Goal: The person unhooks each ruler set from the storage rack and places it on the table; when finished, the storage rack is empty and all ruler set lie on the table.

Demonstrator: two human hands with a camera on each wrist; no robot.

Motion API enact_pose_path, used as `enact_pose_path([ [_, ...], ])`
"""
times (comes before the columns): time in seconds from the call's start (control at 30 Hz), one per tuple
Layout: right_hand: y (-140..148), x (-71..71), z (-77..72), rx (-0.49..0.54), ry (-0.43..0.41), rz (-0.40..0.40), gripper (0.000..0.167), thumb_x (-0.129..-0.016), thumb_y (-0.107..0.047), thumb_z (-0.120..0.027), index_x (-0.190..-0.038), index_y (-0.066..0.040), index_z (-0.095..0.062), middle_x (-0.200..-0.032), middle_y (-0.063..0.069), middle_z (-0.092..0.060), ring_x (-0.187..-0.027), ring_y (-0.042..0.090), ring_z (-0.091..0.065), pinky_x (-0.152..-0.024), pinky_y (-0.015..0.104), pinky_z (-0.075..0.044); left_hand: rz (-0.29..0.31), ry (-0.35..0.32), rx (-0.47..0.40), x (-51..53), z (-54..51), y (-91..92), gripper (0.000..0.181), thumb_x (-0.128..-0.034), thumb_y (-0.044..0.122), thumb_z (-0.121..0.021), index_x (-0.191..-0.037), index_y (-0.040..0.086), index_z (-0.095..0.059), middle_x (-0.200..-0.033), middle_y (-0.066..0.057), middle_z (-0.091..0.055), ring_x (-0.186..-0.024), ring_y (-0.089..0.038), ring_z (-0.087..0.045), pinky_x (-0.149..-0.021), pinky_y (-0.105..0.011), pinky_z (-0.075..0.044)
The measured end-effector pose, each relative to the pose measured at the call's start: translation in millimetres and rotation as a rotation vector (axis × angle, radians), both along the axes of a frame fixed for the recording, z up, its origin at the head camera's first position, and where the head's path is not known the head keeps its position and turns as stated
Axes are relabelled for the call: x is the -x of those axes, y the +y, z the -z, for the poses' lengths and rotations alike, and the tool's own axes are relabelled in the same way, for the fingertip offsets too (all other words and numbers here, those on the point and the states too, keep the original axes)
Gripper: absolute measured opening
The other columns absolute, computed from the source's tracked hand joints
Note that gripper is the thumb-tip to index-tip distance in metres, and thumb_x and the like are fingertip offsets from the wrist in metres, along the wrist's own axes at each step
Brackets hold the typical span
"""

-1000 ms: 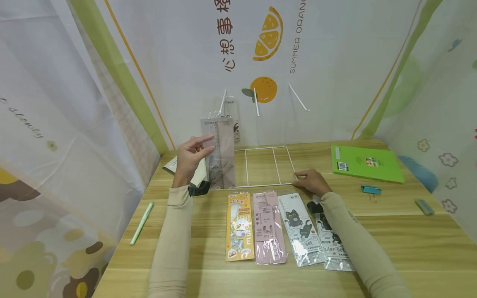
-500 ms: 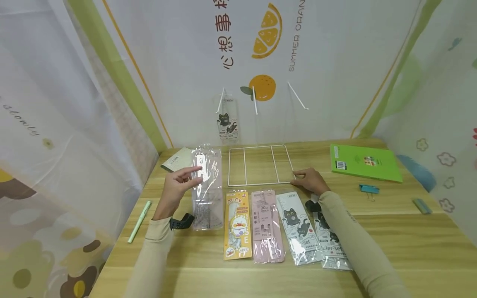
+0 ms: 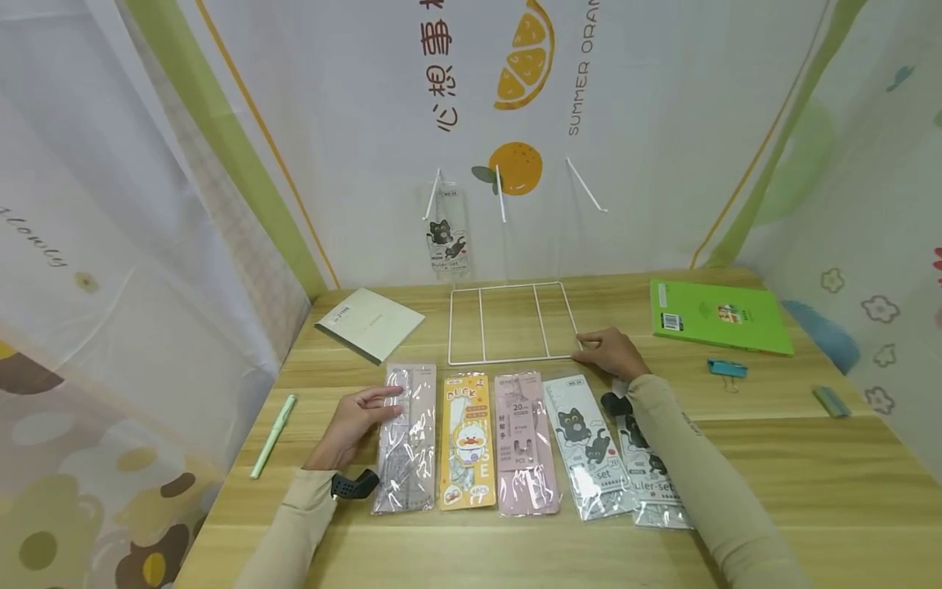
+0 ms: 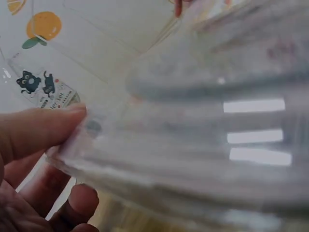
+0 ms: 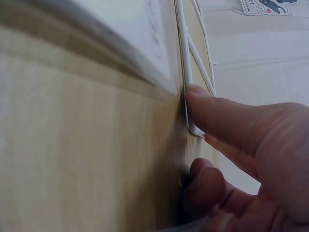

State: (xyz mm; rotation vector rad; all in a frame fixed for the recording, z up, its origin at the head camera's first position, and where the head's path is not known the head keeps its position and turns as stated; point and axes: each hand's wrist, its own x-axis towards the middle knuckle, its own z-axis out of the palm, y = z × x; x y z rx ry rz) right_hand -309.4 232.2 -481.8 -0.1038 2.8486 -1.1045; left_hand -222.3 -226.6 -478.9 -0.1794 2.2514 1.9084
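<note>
My left hand [image 3: 356, 425] pinches the left edge of a pale pink packaged ruler set [image 3: 419, 438], between thumb and fingers. In the left wrist view its clear plastic wrap [image 4: 193, 159] fills much of the frame, blurred and with glare. At the front right corner of a white wire rack [image 3: 508, 359], my right hand [image 3: 612, 353] grips the frame. The right wrist view has the thumb on the white wire [image 5: 186, 63]. From the rack's left prong hangs a cat-print ruler set [image 3: 447, 237]. The other two prongs [image 3: 501, 196] hold nothing.
Beside the left hand's pack lie a yellow duck ruler set [image 3: 468, 442], a pink ruler set [image 3: 526, 446] and two cat-print sets [image 3: 589, 450], one partly under the right forearm. Around them are a notebook [image 3: 375, 323], green pen [image 3: 273, 436], green book [image 3: 721, 317], blue binder clip [image 3: 727, 368] and eraser-like block [image 3: 831, 401].
My left hand has brought the pale pink ruler set down from before the left prong to the table, left of the duck set. My right hand stays on the rack's corner.
</note>
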Motion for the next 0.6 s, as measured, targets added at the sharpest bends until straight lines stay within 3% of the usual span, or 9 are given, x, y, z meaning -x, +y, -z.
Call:
enact_pose_path([
  [0.1,0.1,0.2,-0.5,-0.003,-0.003,0.006,0.056,-0.088,-0.032,-0.078,-0.134,-0.002,-0.063,-0.141,0.028,-0.054,-0.119,0.043,-0.059,-0.101,0.056,-0.047,0.005,0.010,0.057,0.8,3.5,1.7,0.042,-0.0823,0.000,-0.079,-0.123,-0.002,-0.069,-0.074,0.004,-0.070,-0.068,-0.005,-0.061,-0.060,-0.016,-0.049],
  [0.23,0.8,1.2,-1.5,0.007,-0.014,0.017,0.057,-0.089,-0.032,-0.078,-0.135,-0.003,-0.062,-0.142,0.028,-0.054,-0.112,0.038,-0.060,-0.099,0.054,-0.048,0.032,0.081,0.190,3.1,3.4,4.8,0.037,-0.0820,0.001,-0.079,-0.118,-0.003,-0.072,-0.071,0.002,-0.058,-0.069,-0.010,-0.051,-0.059,-0.018,-0.043],
  [0.47,0.6,1.8,0.6,0.012,-0.039,0.009,0.059,-0.089,-0.032,-0.077,-0.137,-0.004,-0.060,-0.144,0.027,-0.051,-0.121,0.041,-0.058,-0.102,0.056,-0.047,0.111,0.151,0.390,1.0,5.1,7.4,0.029,-0.0858,0.001,-0.076,-0.115,0.000,-0.074,-0.072,0.000,-0.051,-0.067,-0.012,-0.042,-0.054,-0.020,-0.035],
  [0.6,0.0,0.5,2.0,0.008,-0.034,0.005,0.058,-0.090,-0.032,-0.076,-0.137,-0.003,-0.060,-0.144,0.027,-0.051,-0.122,0.042,-0.057,-0.102,0.056,-0.046,0.148,0.174,0.450,-1.4,5.2,9.5,0.027,-0.0873,0.003,-0.075,-0.114,0.002,-0.075,-0.068,0.001,-0.050,-0.060,-0.010,-0.040,-0.050,-0.019,-0.033],
])
